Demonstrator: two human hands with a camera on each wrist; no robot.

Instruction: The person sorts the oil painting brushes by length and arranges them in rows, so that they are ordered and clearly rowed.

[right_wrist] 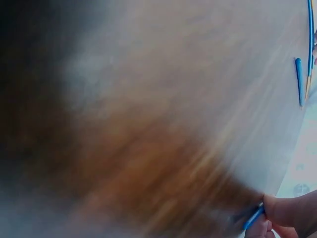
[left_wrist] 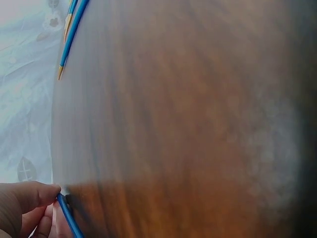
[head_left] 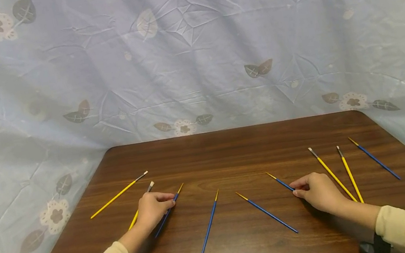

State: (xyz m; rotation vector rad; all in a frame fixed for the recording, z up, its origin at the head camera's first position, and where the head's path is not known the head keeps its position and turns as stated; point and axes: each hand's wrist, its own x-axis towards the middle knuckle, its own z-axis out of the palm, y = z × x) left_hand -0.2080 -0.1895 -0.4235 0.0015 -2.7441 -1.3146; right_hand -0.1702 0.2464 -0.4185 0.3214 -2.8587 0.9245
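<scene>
In the head view my left hand (head_left: 153,208) pinches a thin blue paintbrush (head_left: 166,215) by its upper handle, its golden tip pointing away. The left wrist view shows thumb and fingers on that blue handle (left_wrist: 70,216). Under the left wrist lies a partly covered yellow paintbrush (head_left: 134,220). On the other side my right hand (head_left: 318,192) pinches another blue paintbrush (head_left: 284,184) between thumb and fingers; its lower end is hidden behind the hand. Two more blue paintbrushes, one leaning right (head_left: 210,221) and one leaning left (head_left: 266,210), lie between the hands.
A yellow paintbrush (head_left: 118,196) lies at far left. Right of my right hand are two yellow paintbrushes, one nearer (head_left: 333,175) and one farther (head_left: 350,176), and a blue paintbrush (head_left: 377,160). The brown wooden table (head_left: 230,148) ends at a patterned cloth (head_left: 200,65).
</scene>
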